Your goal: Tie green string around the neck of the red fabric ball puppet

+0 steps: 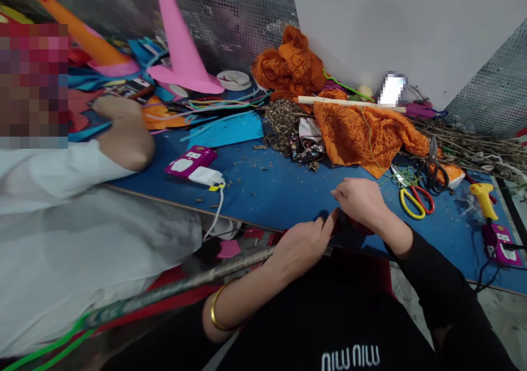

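Observation:
A long wrapped stick (197,275) slants up from the lower left and passes under my left hand (302,245), which is closed around it near the table edge. My right hand (360,201) is just beyond, closed with its fingers bent down over the stick's far end. Something dark and reddish (358,227) shows under my right palm; its kind is hidden by the hand. The fingertips of both hands are close together. Green strips (61,346) trail from the stick's near end.
A blue table (247,190) bears orange cloth (358,132), dried plants (284,121), scissors (415,201), black shears (434,168), a yellow glue gun (485,201) and purple power strips (191,161). A pink cone hat (181,47) stands behind. A co-worker's arm (123,135) rests at left.

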The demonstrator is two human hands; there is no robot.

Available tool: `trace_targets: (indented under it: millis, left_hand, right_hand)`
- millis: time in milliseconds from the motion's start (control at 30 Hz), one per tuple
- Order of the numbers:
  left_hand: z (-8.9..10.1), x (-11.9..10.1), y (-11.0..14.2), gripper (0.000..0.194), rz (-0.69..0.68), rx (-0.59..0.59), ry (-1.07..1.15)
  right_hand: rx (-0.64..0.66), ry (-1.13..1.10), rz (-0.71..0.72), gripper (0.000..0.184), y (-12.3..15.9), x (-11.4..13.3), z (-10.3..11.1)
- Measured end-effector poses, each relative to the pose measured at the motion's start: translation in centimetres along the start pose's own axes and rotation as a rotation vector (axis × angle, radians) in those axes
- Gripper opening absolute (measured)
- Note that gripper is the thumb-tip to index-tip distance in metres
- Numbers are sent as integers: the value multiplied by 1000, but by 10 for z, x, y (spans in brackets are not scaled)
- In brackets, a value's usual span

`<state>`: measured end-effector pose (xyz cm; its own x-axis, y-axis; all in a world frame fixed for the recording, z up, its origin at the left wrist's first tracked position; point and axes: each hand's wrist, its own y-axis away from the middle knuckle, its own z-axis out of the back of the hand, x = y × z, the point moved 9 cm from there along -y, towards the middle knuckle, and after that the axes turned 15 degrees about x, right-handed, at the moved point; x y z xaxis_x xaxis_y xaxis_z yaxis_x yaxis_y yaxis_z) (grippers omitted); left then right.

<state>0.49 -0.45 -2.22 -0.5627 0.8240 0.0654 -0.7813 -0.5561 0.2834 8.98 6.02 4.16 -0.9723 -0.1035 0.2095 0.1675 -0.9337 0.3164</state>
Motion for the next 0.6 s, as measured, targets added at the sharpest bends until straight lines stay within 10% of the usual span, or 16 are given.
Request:
trace_targets:
  millis: [367, 600]
  left_hand:
    - [0, -12, 2, 57, -86, 72, -50]
    - [9, 8, 1, 47, 39, 78, -9]
  right_hand:
    - [124, 0, 7, 28, -7, 4, -17]
    - [-77, -283, 180, 27, 36, 2, 5]
